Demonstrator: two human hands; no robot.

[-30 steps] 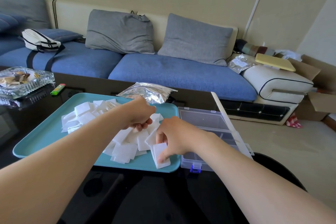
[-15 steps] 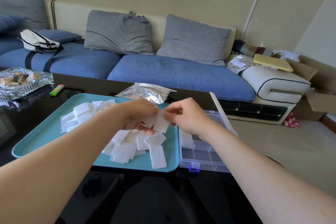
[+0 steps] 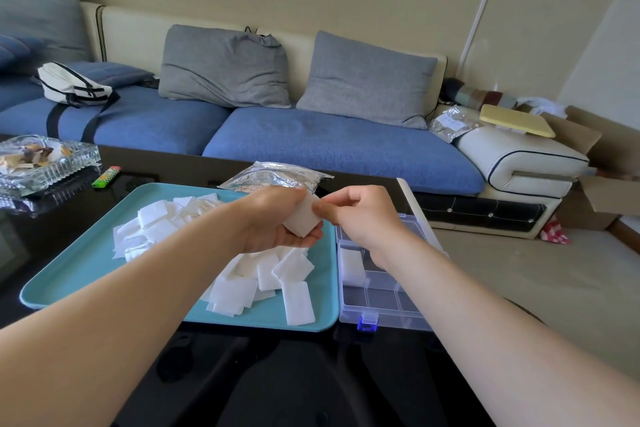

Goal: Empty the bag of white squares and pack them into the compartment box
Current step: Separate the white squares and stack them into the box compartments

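Bag dump looks done, packing barely started: foil bag (image 3: 277, 177) at teal tray's (image 3: 69, 288) far edge, white squares (image 3: 242, 274) mostly heaped on tray, one batch in compartment box (image 3: 391, 308) off tray's right edge, left hand (image 3: 273, 222) cupping a small stack (image 3: 301, 220), right hand (image 3: 360, 215) pinching it.

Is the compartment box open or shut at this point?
Open. The box has its lid standing raised, its compartments are exposed, and squares sit in one.
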